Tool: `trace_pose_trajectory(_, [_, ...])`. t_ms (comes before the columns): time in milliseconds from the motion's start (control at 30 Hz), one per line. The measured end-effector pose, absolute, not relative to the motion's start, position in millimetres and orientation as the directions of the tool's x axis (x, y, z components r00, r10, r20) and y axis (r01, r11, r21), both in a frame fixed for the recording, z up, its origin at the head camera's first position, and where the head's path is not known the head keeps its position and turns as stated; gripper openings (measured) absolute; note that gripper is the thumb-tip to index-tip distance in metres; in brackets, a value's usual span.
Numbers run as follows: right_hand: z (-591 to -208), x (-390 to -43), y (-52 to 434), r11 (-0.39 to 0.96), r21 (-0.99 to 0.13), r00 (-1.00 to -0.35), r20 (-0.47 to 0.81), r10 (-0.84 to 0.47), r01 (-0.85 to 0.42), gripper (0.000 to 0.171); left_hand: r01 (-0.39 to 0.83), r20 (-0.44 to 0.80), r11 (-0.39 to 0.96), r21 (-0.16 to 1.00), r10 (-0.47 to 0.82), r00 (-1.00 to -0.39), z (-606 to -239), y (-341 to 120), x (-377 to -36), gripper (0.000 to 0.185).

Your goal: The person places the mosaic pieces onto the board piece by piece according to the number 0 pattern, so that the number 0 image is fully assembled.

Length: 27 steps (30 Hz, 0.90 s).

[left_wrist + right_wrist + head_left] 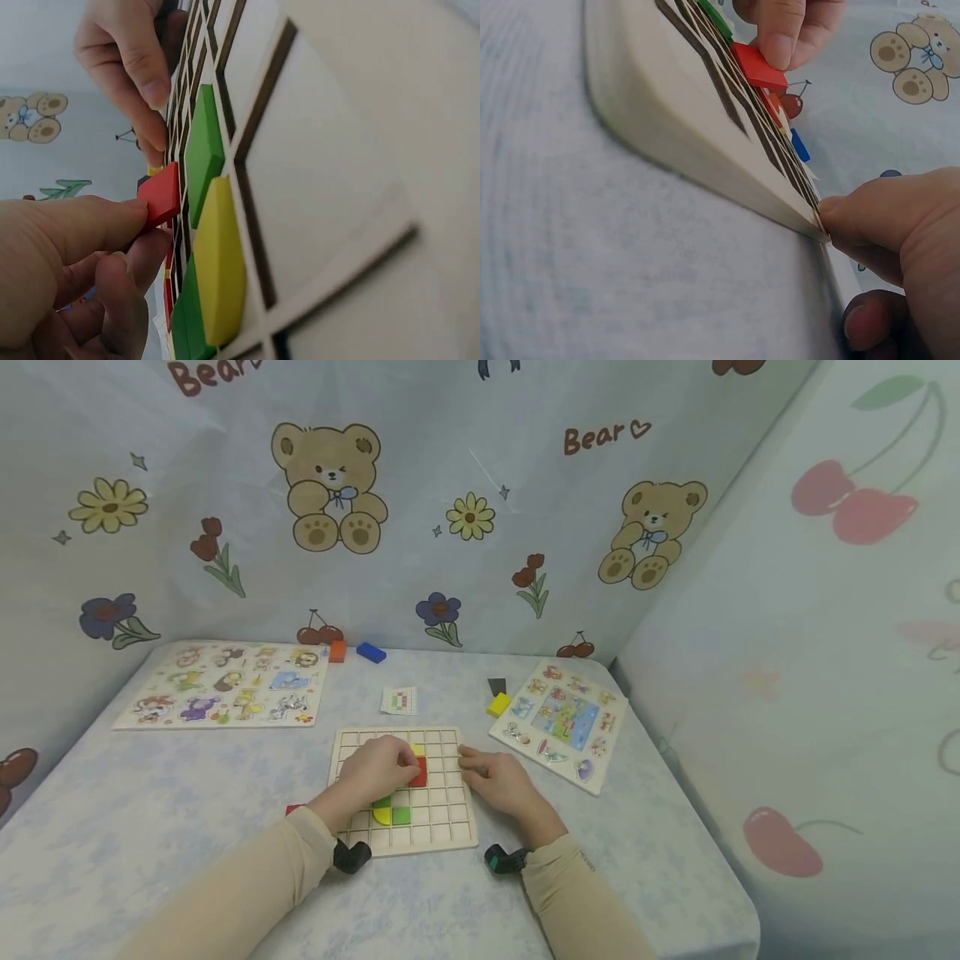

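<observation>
In the head view, a wooden grid board [442, 835] lies on the table with green, yellow and red tiles on it. My left hand [377, 768] is over its middle. Between thumb and fingers it pinches a red square tile [162, 196], tilted just above the board in the left wrist view. Near it on the board are a green tile [204, 150] and a yellow tile [221, 270] with a curved side. At the board's right edge, my right hand [498, 779] holds the rim, a fingertip [832, 210] touching the far corner in the right wrist view.
An animal puzzle board [247, 724] lies back left, another picture puzzle [592, 777] at right. Behind the grid are a small pattern card [399, 701], orange [337, 652], blue [371, 652] and yellow [498, 705] blocks, and a dark piece [497, 686]. A red piece [293, 808] lies by the left forearm.
</observation>
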State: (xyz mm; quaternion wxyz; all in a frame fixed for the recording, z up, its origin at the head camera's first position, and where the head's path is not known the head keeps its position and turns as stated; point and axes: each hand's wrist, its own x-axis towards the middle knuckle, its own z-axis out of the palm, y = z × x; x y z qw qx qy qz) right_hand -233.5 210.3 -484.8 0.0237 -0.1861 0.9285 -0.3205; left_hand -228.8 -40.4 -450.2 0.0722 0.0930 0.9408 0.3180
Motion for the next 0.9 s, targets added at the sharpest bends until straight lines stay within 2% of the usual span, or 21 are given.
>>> trace_pose_trajectory(300, [-485, -233, 210, 0.73, -0.598, -0.93, 0.072, -0.361, -0.33, 0.034, 0.195, -0.049, 0.822, 0.535, 0.26, -0.964, -454, -37, -229, 0.005])
trace_pose_trajectory(467, [-485, -234, 210, 0.725, -0.601, -0.927, 0.079, -0.366, -0.337, 0.034, 0.222, -0.028, 0.796, 0.563, 0.287, -0.958, -449, -49, -225, 0.003])
trace_pose_trajectory(600, [-486, -235, 210, 0.73, -0.593, -0.926, 0.076, -0.369, -0.339, 0.034, 0.223, -0.007, 0.749, 0.623, 0.29, -0.957, -438, -86, -210, 0.012])
trace_pose_trajectory(733, [-485, -235, 209, 0.741, -0.581, -0.929, 0.076, -0.362, -0.336, 0.034, 0.16, -0.034, 0.725, 0.67, 0.246, -0.969, -431, -140, -195, 0.019])
trace_pose_trajectory(900, [-484, -234, 208, 0.75, -0.58, -0.936, 0.063, -0.348, -0.318, 0.034, 0.09, -0.097, 0.732, 0.676, 0.209, -0.973, -443, -196, -182, 0.024])
